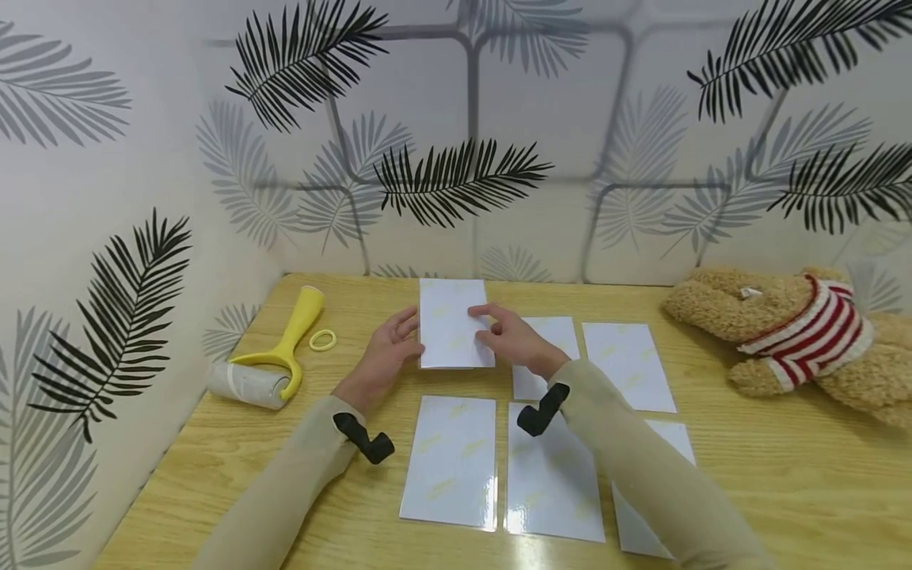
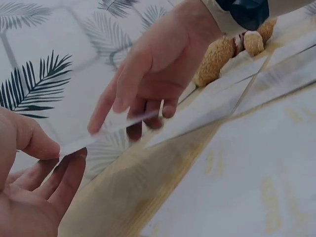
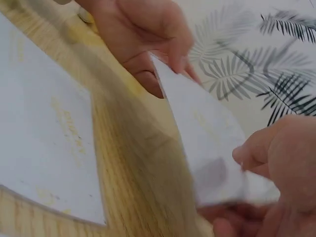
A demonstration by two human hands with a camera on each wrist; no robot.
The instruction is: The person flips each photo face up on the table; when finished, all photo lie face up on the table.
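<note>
Between both hands is a white sheet (image 1: 450, 321) with faint yellow print, held up above the far part of the table. My left hand (image 1: 385, 352) pinches its left edge, thumb on top and fingers underneath, as the left wrist view shows. At the opposite edge my right hand (image 1: 518, 342) grips it with the thumb (image 3: 252, 148) on the face and the other fingers beneath. Similar glossy sheets lie flat below: one near sheet (image 1: 449, 459), another beside it (image 1: 549, 483), and a far right sheet (image 1: 630, 364). My right arm partly covers several of them.
On the wooden table (image 1: 769, 475), a lint roller with a yellow handle (image 1: 294, 324) lies at the left, with a yellow ring (image 1: 323, 340) beside it. At the right lies a teddy bear (image 1: 777, 332) in a striped top. A leaf-patterned wall (image 1: 534, 237) borders the table's back.
</note>
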